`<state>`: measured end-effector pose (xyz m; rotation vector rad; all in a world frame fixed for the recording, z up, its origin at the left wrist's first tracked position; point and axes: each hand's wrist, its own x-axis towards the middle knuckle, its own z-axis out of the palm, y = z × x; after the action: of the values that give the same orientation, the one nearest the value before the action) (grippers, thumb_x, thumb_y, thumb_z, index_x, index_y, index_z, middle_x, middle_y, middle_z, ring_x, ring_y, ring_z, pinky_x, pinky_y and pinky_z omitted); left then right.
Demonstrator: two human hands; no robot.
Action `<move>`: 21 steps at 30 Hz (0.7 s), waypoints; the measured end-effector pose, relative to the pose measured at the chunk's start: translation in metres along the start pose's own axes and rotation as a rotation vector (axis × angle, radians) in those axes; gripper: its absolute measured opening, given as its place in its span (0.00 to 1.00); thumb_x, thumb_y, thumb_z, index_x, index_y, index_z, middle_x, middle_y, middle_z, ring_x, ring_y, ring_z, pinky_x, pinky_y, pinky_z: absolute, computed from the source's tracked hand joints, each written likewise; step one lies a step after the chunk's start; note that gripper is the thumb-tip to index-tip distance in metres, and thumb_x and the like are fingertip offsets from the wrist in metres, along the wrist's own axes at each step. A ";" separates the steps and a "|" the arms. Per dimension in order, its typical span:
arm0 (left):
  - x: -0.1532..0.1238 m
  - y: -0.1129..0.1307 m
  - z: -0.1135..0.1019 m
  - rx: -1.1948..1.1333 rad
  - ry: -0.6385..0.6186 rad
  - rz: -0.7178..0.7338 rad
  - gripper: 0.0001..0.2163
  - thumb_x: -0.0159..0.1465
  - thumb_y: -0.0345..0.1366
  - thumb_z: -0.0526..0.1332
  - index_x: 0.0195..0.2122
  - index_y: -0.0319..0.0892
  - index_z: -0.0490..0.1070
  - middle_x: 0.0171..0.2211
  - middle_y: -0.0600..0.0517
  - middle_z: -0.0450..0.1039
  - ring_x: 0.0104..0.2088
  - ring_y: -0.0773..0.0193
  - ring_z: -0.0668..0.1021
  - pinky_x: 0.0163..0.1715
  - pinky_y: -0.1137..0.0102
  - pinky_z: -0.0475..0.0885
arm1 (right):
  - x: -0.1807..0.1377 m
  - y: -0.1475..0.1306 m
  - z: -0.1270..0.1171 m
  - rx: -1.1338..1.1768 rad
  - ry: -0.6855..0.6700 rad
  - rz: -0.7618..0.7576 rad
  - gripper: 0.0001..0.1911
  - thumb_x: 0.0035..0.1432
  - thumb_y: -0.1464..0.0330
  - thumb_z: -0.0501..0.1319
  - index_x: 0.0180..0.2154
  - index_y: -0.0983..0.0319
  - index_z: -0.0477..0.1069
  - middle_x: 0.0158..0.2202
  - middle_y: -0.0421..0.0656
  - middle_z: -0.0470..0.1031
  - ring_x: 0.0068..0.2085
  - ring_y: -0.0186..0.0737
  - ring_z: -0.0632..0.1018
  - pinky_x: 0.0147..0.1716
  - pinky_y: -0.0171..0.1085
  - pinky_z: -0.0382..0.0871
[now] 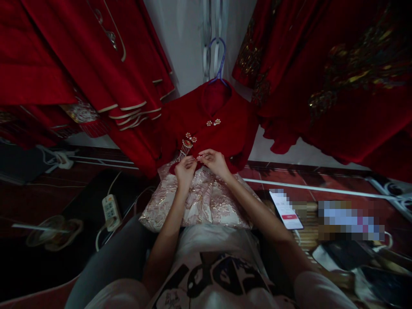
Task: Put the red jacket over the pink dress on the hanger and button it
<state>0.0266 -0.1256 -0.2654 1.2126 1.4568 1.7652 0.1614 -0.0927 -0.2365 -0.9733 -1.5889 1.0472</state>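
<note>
A red jacket [222,139] hangs in front of me on a purple hanger [222,60], its lower part over my lap. A pair of flower-shaped beaded fasteners [213,122] sits below its collar. Further down, a beaded brooch with tassels [186,146] lies on its front. My left hand [186,168] and my right hand [214,162] meet at the jacket's lower front, both closed in a pinch. Something small and pale shows between the fingertips, too small to make out. Under my wrists lies a shiny pinkish-white brocade skirt or cloth [206,201].
Red garments [128,77] hang on the left, and embroidered red ones [337,94] on the right. A lit phone [288,212] rests on a slatted stool [307,227] by my right arm. A power strip [111,210] is at my left. White rack bars run low across the floor.
</note>
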 end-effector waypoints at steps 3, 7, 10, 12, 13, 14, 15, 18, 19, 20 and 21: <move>0.001 0.000 0.000 0.013 0.009 -0.012 0.10 0.49 0.33 0.66 0.34 0.39 0.73 0.28 0.51 0.77 0.29 0.66 0.80 0.33 0.71 0.76 | 0.001 0.002 0.007 -0.011 0.004 -0.011 0.13 0.50 0.63 0.67 0.37 0.63 0.76 0.32 0.43 0.77 0.31 0.32 0.77 0.33 0.31 0.72; 0.001 0.001 0.000 -0.015 0.023 -0.027 0.10 0.50 0.33 0.67 0.34 0.39 0.73 0.31 0.50 0.77 0.31 0.66 0.79 0.35 0.70 0.76 | 0.002 0.000 0.012 -0.104 0.055 -0.070 0.10 0.54 0.64 0.64 0.37 0.63 0.75 0.34 0.43 0.76 0.32 0.32 0.77 0.33 0.31 0.73; 0.001 0.002 -0.001 -0.107 0.018 -0.074 0.12 0.50 0.35 0.68 0.36 0.38 0.75 0.34 0.48 0.79 0.34 0.65 0.80 0.42 0.67 0.76 | 0.003 -0.002 0.015 -0.147 0.091 -0.114 0.10 0.56 0.64 0.62 0.38 0.62 0.74 0.36 0.44 0.75 0.32 0.31 0.77 0.33 0.30 0.73; 0.002 0.001 -0.003 -0.137 0.011 -0.106 0.14 0.50 0.37 0.68 0.37 0.37 0.76 0.35 0.47 0.79 0.36 0.64 0.80 0.44 0.65 0.75 | 0.004 -0.001 0.017 -0.146 0.087 -0.108 0.10 0.56 0.64 0.62 0.38 0.62 0.74 0.37 0.44 0.75 0.33 0.31 0.77 0.34 0.30 0.73; 0.002 0.000 -0.004 -0.138 0.007 -0.116 0.14 0.51 0.37 0.68 0.38 0.37 0.76 0.36 0.46 0.80 0.36 0.64 0.80 0.45 0.65 0.75 | 0.004 0.000 0.017 -0.138 0.077 -0.095 0.10 0.56 0.63 0.63 0.38 0.62 0.74 0.36 0.44 0.75 0.33 0.31 0.77 0.34 0.30 0.73; 0.002 0.000 -0.004 -0.135 0.005 -0.120 0.15 0.51 0.38 0.68 0.38 0.37 0.77 0.36 0.46 0.80 0.36 0.64 0.80 0.45 0.65 0.75 | 0.004 0.001 0.016 -0.127 0.063 -0.083 0.11 0.56 0.63 0.63 0.38 0.62 0.74 0.36 0.43 0.75 0.33 0.31 0.77 0.34 0.30 0.74; 0.002 -0.001 -0.005 -0.130 0.001 -0.120 0.15 0.51 0.38 0.68 0.38 0.37 0.77 0.36 0.46 0.80 0.36 0.64 0.81 0.45 0.64 0.75 | 0.004 0.003 0.016 -0.117 0.051 -0.078 0.11 0.55 0.63 0.63 0.38 0.62 0.74 0.36 0.43 0.75 0.33 0.32 0.77 0.34 0.31 0.74; 0.002 -0.003 -0.006 -0.105 -0.012 -0.115 0.14 0.51 0.37 0.67 0.39 0.37 0.78 0.36 0.46 0.80 0.35 0.63 0.81 0.43 0.64 0.76 | 0.002 0.004 0.014 -0.118 0.049 -0.123 0.10 0.56 0.64 0.63 0.38 0.63 0.74 0.36 0.43 0.74 0.33 0.31 0.77 0.34 0.30 0.74; 0.003 -0.003 -0.006 -0.090 -0.018 -0.109 0.14 0.51 0.37 0.67 0.38 0.37 0.78 0.35 0.47 0.80 0.34 0.63 0.81 0.43 0.64 0.76 | 0.001 0.003 0.013 -0.126 0.056 -0.146 0.10 0.56 0.64 0.63 0.38 0.63 0.74 0.36 0.43 0.73 0.33 0.31 0.77 0.33 0.30 0.74; 0.003 -0.003 -0.007 -0.073 -0.030 -0.099 0.13 0.52 0.37 0.67 0.38 0.37 0.78 0.35 0.47 0.80 0.34 0.63 0.81 0.42 0.64 0.76 | 0.000 0.002 0.013 -0.134 0.064 -0.163 0.09 0.57 0.65 0.62 0.39 0.63 0.74 0.36 0.43 0.72 0.33 0.31 0.77 0.33 0.29 0.74; 0.005 -0.003 -0.008 -0.055 -0.045 -0.089 0.13 0.52 0.37 0.67 0.37 0.37 0.78 0.35 0.47 0.80 0.33 0.63 0.81 0.42 0.64 0.76 | -0.001 0.001 0.013 -0.142 0.074 -0.174 0.09 0.57 0.65 0.62 0.39 0.63 0.74 0.36 0.43 0.72 0.33 0.31 0.76 0.32 0.29 0.74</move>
<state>0.0172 -0.1245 -0.2673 1.1348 1.4055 1.6973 0.1491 -0.0957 -0.2396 -0.9384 -1.6714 0.7799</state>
